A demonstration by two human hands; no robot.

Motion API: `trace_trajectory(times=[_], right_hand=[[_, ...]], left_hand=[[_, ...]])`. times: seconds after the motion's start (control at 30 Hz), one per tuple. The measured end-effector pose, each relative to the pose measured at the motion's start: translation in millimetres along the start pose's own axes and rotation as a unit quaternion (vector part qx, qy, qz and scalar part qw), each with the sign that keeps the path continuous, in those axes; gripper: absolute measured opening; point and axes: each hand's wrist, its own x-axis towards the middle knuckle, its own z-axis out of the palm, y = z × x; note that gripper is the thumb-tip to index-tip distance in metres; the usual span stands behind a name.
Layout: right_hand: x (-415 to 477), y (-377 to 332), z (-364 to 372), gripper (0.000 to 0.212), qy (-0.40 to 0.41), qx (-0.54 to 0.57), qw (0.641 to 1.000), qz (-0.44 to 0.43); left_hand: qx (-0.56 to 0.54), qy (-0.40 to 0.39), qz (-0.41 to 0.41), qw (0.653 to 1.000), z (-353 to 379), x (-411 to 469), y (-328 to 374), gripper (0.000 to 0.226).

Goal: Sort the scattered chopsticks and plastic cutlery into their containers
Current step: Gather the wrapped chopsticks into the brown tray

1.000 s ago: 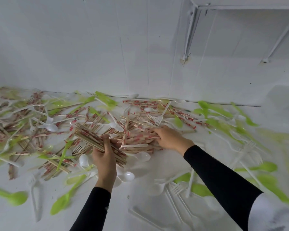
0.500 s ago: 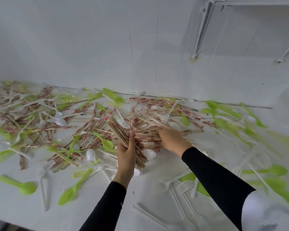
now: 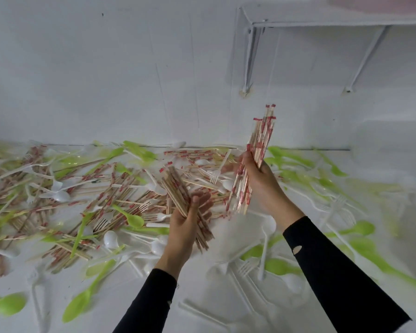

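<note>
Above white tabletop (image 3: 197,292), left hand (image 3: 187,227) grips one chopstick bundle (image 3: 175,186), right hand (image 3: 262,183) another.

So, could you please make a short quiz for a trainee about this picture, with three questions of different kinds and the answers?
1. True or false: the left hand holds nothing.
2. The bundle of chopsticks in the right hand points: A) flat along the table; B) up toward the wall; C) down into a container.
3. Fill in: the spoons lying on the table are white or ____.
Key: 1 false, it grips a second bundle; 2 B; 3 green.
</note>
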Motion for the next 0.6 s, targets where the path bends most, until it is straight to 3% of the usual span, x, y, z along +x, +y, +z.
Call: trace_trajectory(times=[0.13, 0.2, 0.3, 0.4, 0.6], right_hand=[[-19, -23, -4, 0.027, 0.044, 0.298, 0.954, -0.017], [-26, -26, -4, 0.024, 0.077, 0.341, 0.936, -0.040], [-39, -17, -2, 0.027, 0.093, 0.258, 0.958, -0.086], [-53, -15, -20, 0.035, 0.098, 0.165, 0.977, -0.091], [-95, -65, -131, 0.026, 0.167, 0.129, 0.969, -0.127]], left_hand=[[-0.016, -0.060, -0.066, 0.996, 31, -14, -2, 0.035], [-0.094, -0.055, -0.117, 0.987, 51, -16, 0, 0.041], [-0.168, -0.056, -0.151, 0.973, 85, -16, 11, 0.046], [-0.134, -0.082, -0.138, 0.978, 116, -21, 20, 0.037], [-0.058, -0.161, -0.079, 0.982, 198, -40, 26, 0.028]])
